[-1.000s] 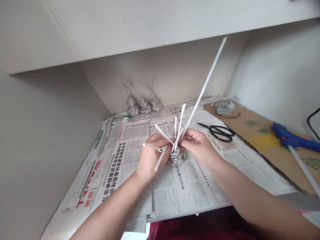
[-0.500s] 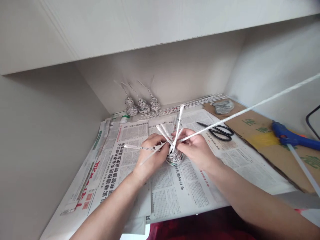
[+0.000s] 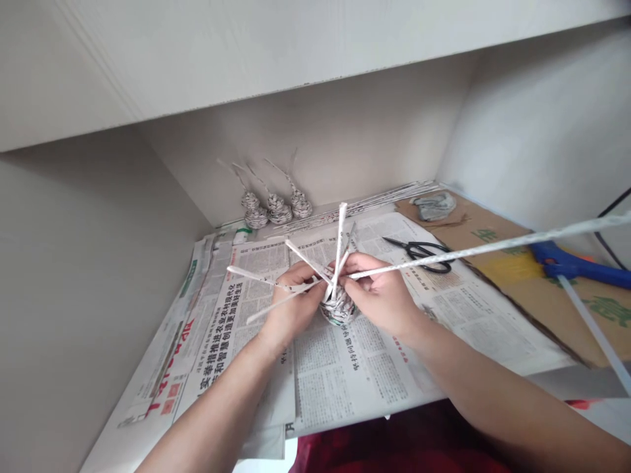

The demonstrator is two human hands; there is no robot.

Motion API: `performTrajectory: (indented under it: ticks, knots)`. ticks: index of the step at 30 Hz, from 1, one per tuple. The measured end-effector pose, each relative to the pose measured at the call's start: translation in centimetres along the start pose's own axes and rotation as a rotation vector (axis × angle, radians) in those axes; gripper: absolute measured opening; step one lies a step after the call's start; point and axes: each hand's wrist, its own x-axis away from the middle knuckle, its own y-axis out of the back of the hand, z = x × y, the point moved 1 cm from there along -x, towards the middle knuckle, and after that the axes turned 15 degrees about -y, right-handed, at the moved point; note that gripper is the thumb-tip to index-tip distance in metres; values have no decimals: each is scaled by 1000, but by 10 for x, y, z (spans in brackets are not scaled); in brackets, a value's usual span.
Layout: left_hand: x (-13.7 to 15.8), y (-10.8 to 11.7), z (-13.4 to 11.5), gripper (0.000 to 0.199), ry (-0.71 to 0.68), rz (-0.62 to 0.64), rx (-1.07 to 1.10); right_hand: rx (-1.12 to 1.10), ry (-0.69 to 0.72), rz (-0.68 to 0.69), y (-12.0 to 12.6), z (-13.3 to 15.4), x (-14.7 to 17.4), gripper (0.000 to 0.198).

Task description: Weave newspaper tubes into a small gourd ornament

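Note:
Between my hands sits a small round woven piece of rolled newspaper (image 3: 339, 309), with several short paper strands fanning up and out from its top. My left hand (image 3: 300, 303) is closed on its left side, its thumb and fingers pinching near the base of the strands. On the other side my right hand (image 3: 382, 292) pinches a long rolled paper strand (image 3: 473, 251) close to the weave. That strand runs off past the right edge. Fingertips behind the piece are partly hidden.
Three finished-looking woven paper gourds (image 3: 280, 209) stand at the back left, near a bundle of paper rods (image 3: 374, 205). Black scissors (image 3: 428, 256) lie on the newspaper (image 3: 330, 387). At right, cardboard (image 3: 493, 240) bears a crumpled grey lump (image 3: 434, 206) and a blue glue gun (image 3: 566, 261).
The long strand has swung lower at its far right end. Short strands on the left spread wider and lower. Both hands stay around the woven piece; the view has shifted slightly.

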Motion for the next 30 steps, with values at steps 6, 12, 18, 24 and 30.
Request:
performTrajectory:
  ticks: [6, 12, 18, 24, 30]
  knots:
    - [-1, -1, -6, 13, -67, -11, -85, 100, -94, -69, 0, -8, -1, 4]
    - [-1, -2, -2, 12, -75, -49, 17, -7, -278, -1, -2, -21, -10, 21]
    - [1, -1, 0, 9, -20, -24, -8, -316, -260, 53, -5, -16, -10, 16]
    - [-2, -2, -6, 9, 48, -62, 64, -69, -185, 4, -5, -13, -3, 8]
    - [-3, -4, -10, 8, 73, -111, 109, 37, -65, 7, -3, -8, 2, 9]
